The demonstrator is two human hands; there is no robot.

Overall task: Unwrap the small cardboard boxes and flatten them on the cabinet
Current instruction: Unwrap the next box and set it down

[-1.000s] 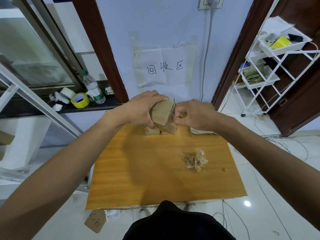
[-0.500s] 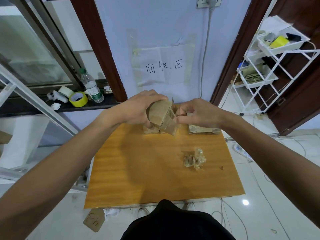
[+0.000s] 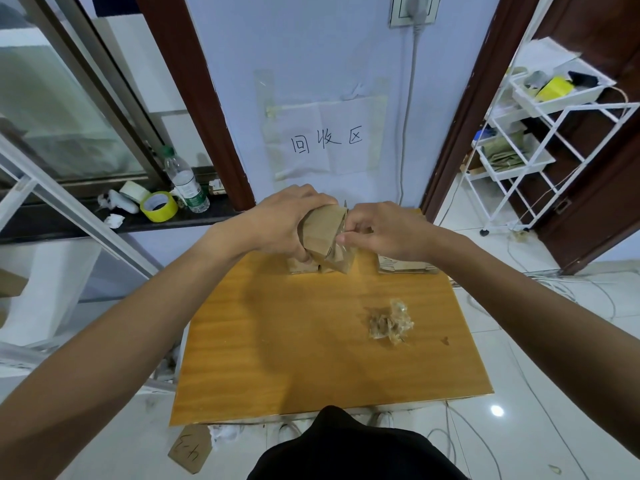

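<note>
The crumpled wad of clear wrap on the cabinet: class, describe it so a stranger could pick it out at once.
Find the orange wooden cabinet top mid-view. On its right half, nearer than the cardboard boxes at the far edge, lies the crumpled wad. It alone is shiny, see-through and shapeless; its neighbours are brown cardboard.

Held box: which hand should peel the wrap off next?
Right, probably. The right hand pinches what looks like clear wrap at the end of the small cardboard box. The left hand grips the box body and steadies it above the cabinet.
</note>
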